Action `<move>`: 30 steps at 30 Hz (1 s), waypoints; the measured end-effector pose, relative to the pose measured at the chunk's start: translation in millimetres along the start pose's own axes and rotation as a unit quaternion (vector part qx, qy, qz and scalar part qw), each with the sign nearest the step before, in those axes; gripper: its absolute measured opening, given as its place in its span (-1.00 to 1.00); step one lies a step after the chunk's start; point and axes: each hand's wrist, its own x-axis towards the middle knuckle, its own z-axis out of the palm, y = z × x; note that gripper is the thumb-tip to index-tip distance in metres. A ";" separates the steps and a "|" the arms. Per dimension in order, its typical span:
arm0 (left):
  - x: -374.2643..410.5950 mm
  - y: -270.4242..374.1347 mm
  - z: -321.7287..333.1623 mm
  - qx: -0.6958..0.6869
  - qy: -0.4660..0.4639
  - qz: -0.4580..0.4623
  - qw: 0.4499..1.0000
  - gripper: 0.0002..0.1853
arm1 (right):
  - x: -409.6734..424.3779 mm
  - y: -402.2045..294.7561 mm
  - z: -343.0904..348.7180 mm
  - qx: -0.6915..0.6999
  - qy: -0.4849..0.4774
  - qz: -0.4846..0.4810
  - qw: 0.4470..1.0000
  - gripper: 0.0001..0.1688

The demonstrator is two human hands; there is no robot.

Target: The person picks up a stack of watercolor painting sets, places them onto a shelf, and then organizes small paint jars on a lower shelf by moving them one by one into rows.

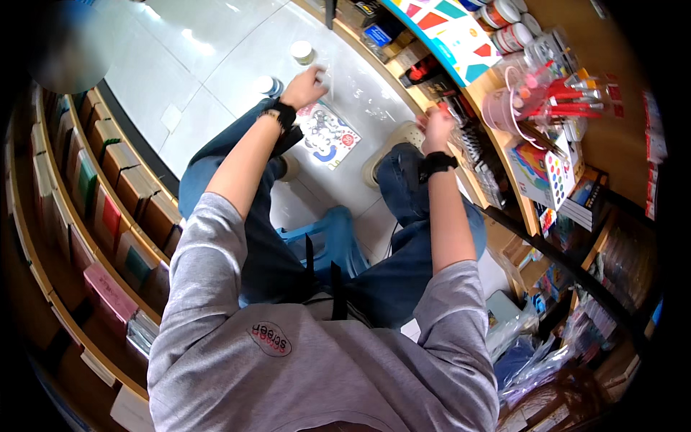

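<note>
My left hand (305, 88) is blurred above the floor, its fingers bent and a little apart, with nothing visible in them. Close to it stand a white-lidded jar (302, 52) and a second jar (268, 85) with a blue side. A colourfully printed flat pack or booklet (328, 135) lies on the tiles between my feet, just below that hand. My right hand (437, 129) is at the low shelf on the right, fingers bent together. A small red thing (444, 107) shows at its fingertips; whether I grip it is unclear.
Books fill curved wooden shelves (110, 210) at left. On the right shelf stand a pink cup (499, 109) beside red-handled brushes (572, 102), paint jars (510, 38) and a printed box (545, 173). A blue plastic stool (340, 237) is beneath me. Plastic-wrapped goods (518, 351) lie at lower right.
</note>
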 end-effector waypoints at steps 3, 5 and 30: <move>-49.4 -84.4 10.7 0.135 -0.140 -0.168 0.966 -0.37 | -7.4 73.8 14.1 -0.155 -0.131 0.048 0.978 -0.85; -69.1 -96.6 22.5 0.078 -0.141 -0.259 0.952 -0.42 | -14.3 134.2 14.0 -0.123 -0.118 0.167 0.971 -0.82; -64.9 -242.2 123.7 -0.385 0.231 -0.464 0.764 -0.38 | -57.5 270.8 44.9 -0.162 -0.263 0.375 0.874 -0.49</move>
